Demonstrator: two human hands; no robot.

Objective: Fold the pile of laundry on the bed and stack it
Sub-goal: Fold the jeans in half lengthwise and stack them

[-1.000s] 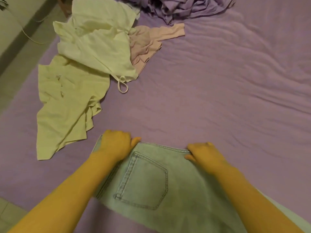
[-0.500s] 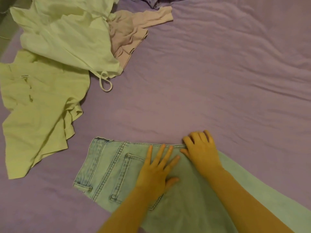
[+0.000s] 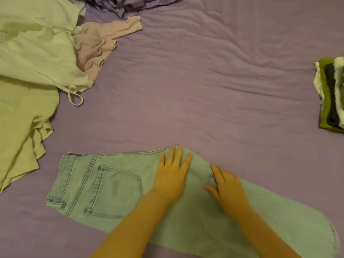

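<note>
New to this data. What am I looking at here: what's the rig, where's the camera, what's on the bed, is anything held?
There is no robot: a person folds laundry with bare hands. The single picture comes from a wide-angle camera worn on the head, looking forward and down.

The surface is a bed with a purple sheet. Light blue jeans lie flat near the person, back pocket up. The left hand and right hand both press flat on the jeans with straight fingers; nothing is gripped.

At the left lies unfolded laundry: pale green clothes and a pink top. A folded stack sits at the right edge. Crumpled purple cloth lies at the top.
</note>
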